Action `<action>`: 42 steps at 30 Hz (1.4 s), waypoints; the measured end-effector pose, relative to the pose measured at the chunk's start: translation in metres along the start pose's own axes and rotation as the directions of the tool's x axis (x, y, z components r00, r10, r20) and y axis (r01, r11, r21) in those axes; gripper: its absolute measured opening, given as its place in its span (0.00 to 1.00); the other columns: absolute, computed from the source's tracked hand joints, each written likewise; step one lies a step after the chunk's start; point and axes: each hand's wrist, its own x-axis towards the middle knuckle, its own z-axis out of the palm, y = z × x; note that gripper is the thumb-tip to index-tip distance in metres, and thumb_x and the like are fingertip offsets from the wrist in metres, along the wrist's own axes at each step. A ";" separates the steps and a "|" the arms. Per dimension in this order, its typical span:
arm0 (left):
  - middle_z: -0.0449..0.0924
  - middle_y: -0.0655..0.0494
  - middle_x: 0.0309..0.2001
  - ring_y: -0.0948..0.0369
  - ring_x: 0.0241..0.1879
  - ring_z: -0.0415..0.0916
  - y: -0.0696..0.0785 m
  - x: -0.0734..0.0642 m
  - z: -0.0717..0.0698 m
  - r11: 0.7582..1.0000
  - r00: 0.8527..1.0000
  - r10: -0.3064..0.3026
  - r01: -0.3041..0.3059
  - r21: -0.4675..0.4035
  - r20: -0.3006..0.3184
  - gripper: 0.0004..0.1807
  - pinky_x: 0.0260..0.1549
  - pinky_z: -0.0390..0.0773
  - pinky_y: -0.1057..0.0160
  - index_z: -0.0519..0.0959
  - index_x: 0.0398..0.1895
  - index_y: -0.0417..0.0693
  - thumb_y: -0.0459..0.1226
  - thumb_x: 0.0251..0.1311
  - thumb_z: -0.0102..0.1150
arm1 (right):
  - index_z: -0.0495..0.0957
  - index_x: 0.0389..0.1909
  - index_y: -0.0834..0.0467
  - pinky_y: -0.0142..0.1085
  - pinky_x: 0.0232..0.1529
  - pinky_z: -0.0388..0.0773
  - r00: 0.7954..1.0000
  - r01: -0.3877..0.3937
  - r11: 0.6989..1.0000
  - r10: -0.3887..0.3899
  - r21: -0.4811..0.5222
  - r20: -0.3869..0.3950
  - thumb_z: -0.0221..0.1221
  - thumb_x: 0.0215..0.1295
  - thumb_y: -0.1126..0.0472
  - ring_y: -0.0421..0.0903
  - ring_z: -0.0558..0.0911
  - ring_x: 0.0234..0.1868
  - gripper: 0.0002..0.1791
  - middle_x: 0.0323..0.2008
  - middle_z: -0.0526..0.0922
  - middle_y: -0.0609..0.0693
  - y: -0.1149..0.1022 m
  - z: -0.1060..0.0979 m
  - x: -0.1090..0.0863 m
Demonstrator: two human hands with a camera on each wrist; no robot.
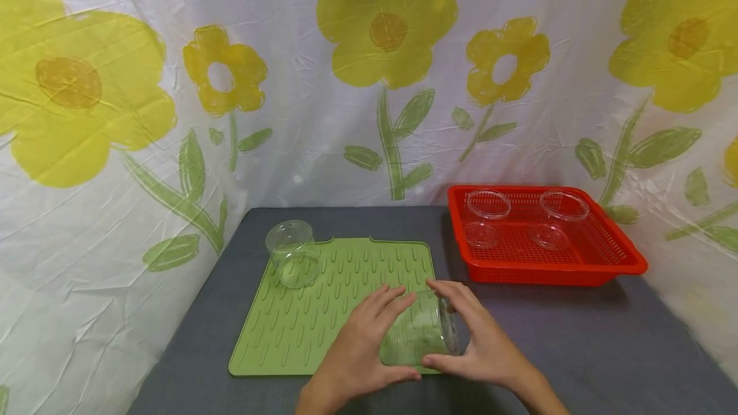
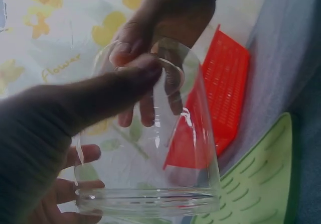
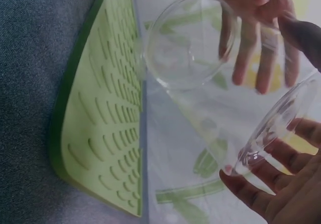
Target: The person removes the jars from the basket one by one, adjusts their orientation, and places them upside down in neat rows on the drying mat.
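A clear cylindrical cup (image 1: 412, 338) lies sideways between my two hands, low over the front right of a green ridged mat (image 1: 305, 338). From the left, my left hand (image 1: 360, 344) holds it with thumb and fingers spread; the left wrist view shows that thumb (image 2: 128, 78) across the cup's wall. My right hand (image 1: 487, 344) holds the end with the thick ring, its fingers curved above and its thumb below. In the right wrist view the right fingers (image 3: 286, 169) lie along the flared ring edge. Several left fingers show through the clear wall there.
A second clear cup (image 1: 293, 255) stands at the mat's back left corner. Two more clear cups, one left (image 1: 488, 216) and one right (image 1: 562, 219), stand in a red perforated basket (image 1: 530, 273) at the back right. A flowered curtain (image 1: 288, 146) hangs behind the grey table (image 1: 576, 338).
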 end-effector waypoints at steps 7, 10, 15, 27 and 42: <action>0.71 0.54 0.72 0.50 0.73 0.68 -0.002 -0.001 0.005 0.999 1.000 -0.010 0.010 0.050 -0.002 0.59 0.66 0.74 0.45 0.66 0.76 0.58 0.55 0.35 0.85 | 0.60 0.78 0.47 0.41 0.55 0.79 1.000 -0.012 0.998 0.013 -0.055 0.019 0.80 0.46 0.42 0.40 0.70 0.66 0.58 0.69 0.69 0.45 -0.006 0.001 0.001; 0.72 0.53 0.71 0.51 0.71 0.70 -0.002 -0.001 0.006 0.998 1.000 0.000 0.001 0.068 -0.017 0.59 0.66 0.75 0.46 0.66 0.75 0.58 0.54 0.35 0.85 | 0.60 0.77 0.47 0.44 0.57 0.80 1.000 0.001 0.997 0.000 -0.080 0.014 0.81 0.44 0.45 0.41 0.70 0.67 0.60 0.69 0.70 0.44 -0.007 0.001 0.002; 0.73 0.54 0.71 0.53 0.71 0.71 -0.004 -0.002 0.008 0.998 1.000 -0.013 0.015 0.054 -0.028 0.57 0.67 0.74 0.48 0.67 0.75 0.58 0.54 0.37 0.85 | 0.60 0.78 0.47 0.49 0.59 0.79 1.000 0.003 0.995 -0.001 -0.103 0.020 0.82 0.42 0.47 0.41 0.69 0.68 0.61 0.69 0.70 0.44 -0.009 0.002 0.003; 0.72 0.55 0.71 0.55 0.70 0.71 -0.011 -0.008 0.013 0.998 0.992 -0.043 0.036 -0.060 -0.116 0.59 0.64 0.77 0.50 0.66 0.76 0.55 0.48 0.35 0.87 | 0.54 0.80 0.53 0.36 0.60 0.76 0.997 0.069 0.996 -0.068 0.050 -0.037 0.82 0.43 0.46 0.41 0.68 0.69 0.65 0.73 0.66 0.49 -0.003 0.004 0.009; 0.67 0.59 0.74 0.51 0.72 0.68 -0.016 -0.016 0.014 0.893 0.951 -0.258 0.166 -0.418 -0.172 0.57 0.66 0.75 0.48 0.61 0.78 0.58 0.41 0.43 0.85 | 0.51 0.81 0.50 0.35 0.67 0.74 1.000 -0.013 0.922 0.018 0.387 -0.009 0.79 0.45 0.69 0.47 0.71 0.71 0.64 0.74 0.65 0.59 0.000 0.015 0.015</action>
